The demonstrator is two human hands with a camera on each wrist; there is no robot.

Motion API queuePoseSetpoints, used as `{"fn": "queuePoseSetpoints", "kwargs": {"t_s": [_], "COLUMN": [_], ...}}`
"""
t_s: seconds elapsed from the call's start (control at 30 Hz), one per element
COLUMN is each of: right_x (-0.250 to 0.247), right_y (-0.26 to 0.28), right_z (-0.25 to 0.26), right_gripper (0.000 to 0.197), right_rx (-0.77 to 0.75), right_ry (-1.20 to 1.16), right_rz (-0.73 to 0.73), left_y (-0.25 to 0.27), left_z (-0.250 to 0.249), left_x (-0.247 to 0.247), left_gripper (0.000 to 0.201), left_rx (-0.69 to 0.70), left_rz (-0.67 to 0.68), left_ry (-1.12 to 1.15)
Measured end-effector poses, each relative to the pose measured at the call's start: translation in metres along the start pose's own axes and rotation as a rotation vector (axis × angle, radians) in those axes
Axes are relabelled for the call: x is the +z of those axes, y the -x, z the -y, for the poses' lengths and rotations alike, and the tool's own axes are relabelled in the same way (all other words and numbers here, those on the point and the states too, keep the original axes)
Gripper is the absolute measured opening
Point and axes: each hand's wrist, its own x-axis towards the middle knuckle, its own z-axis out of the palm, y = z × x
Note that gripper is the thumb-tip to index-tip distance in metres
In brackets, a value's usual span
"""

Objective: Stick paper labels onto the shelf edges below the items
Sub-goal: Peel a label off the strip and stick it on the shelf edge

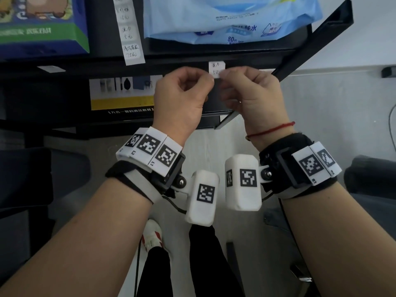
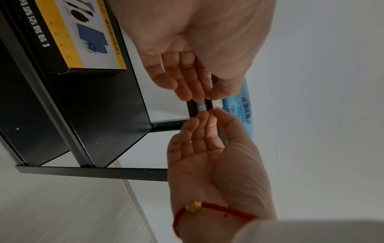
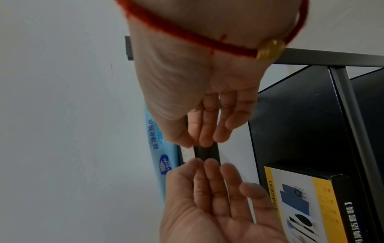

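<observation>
Both hands, left hand [image 1: 182,93] and right hand [image 1: 250,91], pinched a small paper label [image 1: 216,68] between thumb and fingers [image 2: 199,92] against the black shelf edge [image 1: 246,61] under the wipes pack [image 1: 231,18], likely to square it before pressing.

A black metal shelf [image 1: 246,57] carries a blue wipes pack [image 1: 231,18] at right, a green-blue box [image 1: 42,24] at left, and a label strip [image 1: 130,33] between them, overhanging the edge. A small label [image 1: 216,68] sits on the edge below the wipes. The lower shelf [image 1: 107,123] holds a black-yellow box [image 1: 122,95].
</observation>
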Motion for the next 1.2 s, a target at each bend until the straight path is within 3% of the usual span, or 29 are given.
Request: {"fn": "queuePoseSetpoints", "kwargs": {"t_s": [0.13, 0.3, 0.47, 0.6, 0.77, 1.03, 1.2], "right_x": [0.008, 0.033, 0.103, 0.166, 0.220, 0.240, 0.247], "right_y": [0.012, 0.026, 0.040, 0.045, 0.045, 0.048, 0.045], "right_z": [-0.005, -0.009, -0.008, -0.009, -0.012, -0.017, -0.020], "right_gripper": [0.012, 0.011, 0.010, 0.019, 0.025, 0.011, 0.015], "right_rx": [0.006, 0.030, 0.032, 0.073, 0.124, 0.116, 0.080], "right_ry": [0.056, 0.145, 0.187, 0.126, 0.024, -0.113, -0.111], "right_rz": [0.009, 0.015, 0.213, 0.286, 0.191, 0.053, -0.050], "left_y": [0.014, 0.031, 0.033, 0.035, 0.041, 0.046, 0.044], "left_z": [0.003, 0.021, 0.044, 0.049, 0.052, 0.053, 0.051], "left_x": [-0.017, -0.068, -0.140, -0.185, -0.233, -0.261, -0.264], "left_gripper": [0.018, 0.019, 0.033, 0.017, 0.007, 0.008, 0.010], "left_rx": [-0.051, -0.210, -0.306, -0.329, -0.316, -0.324, -0.304], "left_rz": [-0.006, -0.150, -0.277, -0.362, -0.372, -0.369, -0.355], "left_ry": [0.015, 0.092, 0.076, 0.185, 0.250, 0.281, 0.284]}}
